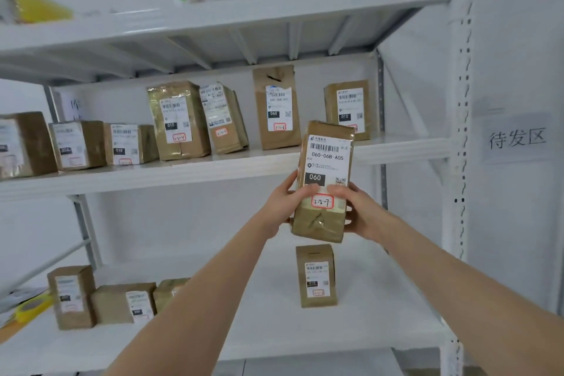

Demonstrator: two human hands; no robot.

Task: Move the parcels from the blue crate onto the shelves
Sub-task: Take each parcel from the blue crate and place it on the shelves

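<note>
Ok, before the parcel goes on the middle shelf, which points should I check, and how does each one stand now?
1. Grip: left hand and right hand both clasp the held parcel: ok.
2. Held parcel upright, label facing out: ok.
3. Free gap on the middle shelf, between the tall parcel and the right-end parcel: ok.
4. Handwritten tag reads 3-2-7; the neighbour's tag is too blurred to compare: cannot tell.
5. Gap depth behind: cannot tell.

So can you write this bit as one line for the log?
step: shelving | left hand: gripping parcel | right hand: gripping parcel | parcel: upright, before middle shelf | crate: unseen
</note>
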